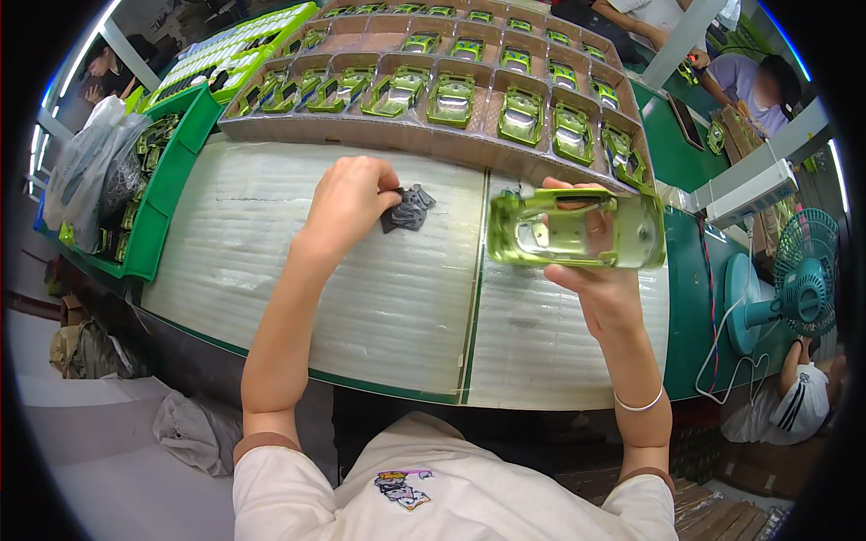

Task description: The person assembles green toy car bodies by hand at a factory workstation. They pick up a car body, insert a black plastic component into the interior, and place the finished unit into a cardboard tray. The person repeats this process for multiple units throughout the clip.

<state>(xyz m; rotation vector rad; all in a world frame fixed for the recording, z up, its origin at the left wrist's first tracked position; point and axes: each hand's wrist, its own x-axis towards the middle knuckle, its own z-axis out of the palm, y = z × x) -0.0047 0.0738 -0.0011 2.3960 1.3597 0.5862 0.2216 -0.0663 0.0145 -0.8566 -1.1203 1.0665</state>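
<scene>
My right hand (pixel 595 287) holds a bright green toy car body shell (pixel 639 233) above the right part of the work mat. Its thumb is on the near side and its fingers reach round the far side. Clear windows show in the shell, which is slightly blurred. On the mat, left of the shell, lies a small heap of dark grey plastic parts (pixel 413 215). My left hand (pixel 352 194) is closed in a pinch at the heap's left edge, with a small dark grey part at its fingertips. Exactly what the pinch holds is partly hidden.
A divided cardboard tray (pixel 433 142) with several green car shells stands along the far side. At left is a green bin (pixel 167 212) with parts and plastic bags. A teal fan (pixel 798 293) with a cable stands at right. Other people sit around the table.
</scene>
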